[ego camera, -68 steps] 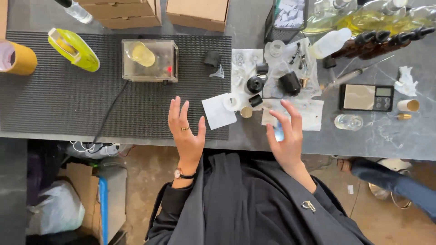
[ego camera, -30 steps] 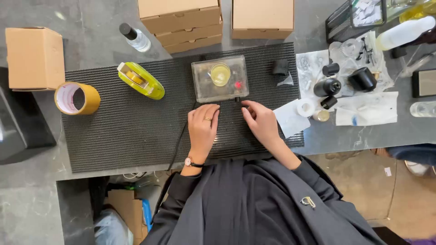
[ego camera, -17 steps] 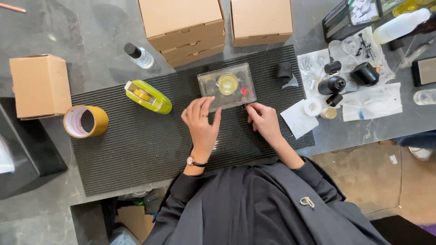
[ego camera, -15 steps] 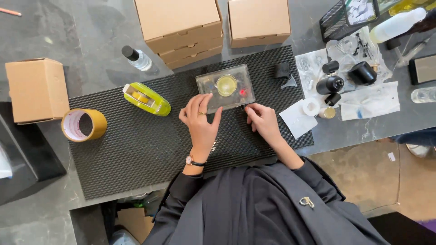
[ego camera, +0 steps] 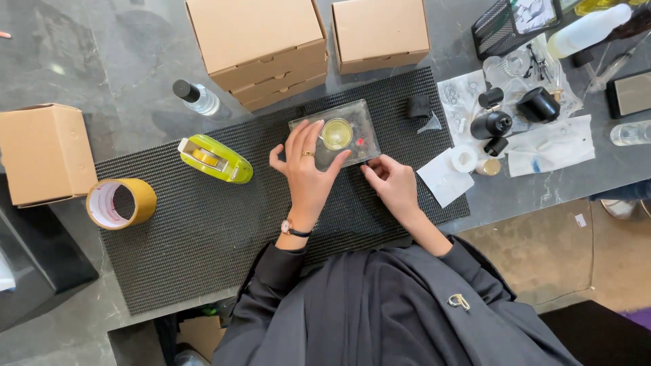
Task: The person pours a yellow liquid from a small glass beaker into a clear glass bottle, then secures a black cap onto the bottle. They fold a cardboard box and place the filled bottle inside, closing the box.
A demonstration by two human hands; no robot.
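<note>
On the black ribbed mat point(ego camera: 203, 230) lies the clear plastic box point(ego camera: 336, 132), with a yellow disc inside. The left hand point(ego camera: 308, 169) is spread flat, fingers resting on the box's near-left part. The right hand point(ego camera: 390, 183) is curled, fingertips pinched together just beside its near-right corner.

Landmark: clear box point(ego camera: 336, 133) with a yellowish round thing inside, on the black ribbed mat point(ego camera: 203, 244).
Left hand point(ego camera: 306, 169): spread flat, fingers touching the clear box's near-left edge.
Right hand point(ego camera: 391, 183): curled at the clear box's near-right corner, fingertips at its edge.
Tape dispenser point(ego camera: 215, 158): green, left of the clear box.
Tape roll point(ego camera: 121, 202): far left of the clear box, at the mat's edge.
Cardboard boxes point(ego camera: 258, 41): just beyond the clear box.
Small bottle point(ego camera: 196, 97): beyond-left of the clear box.
</note>
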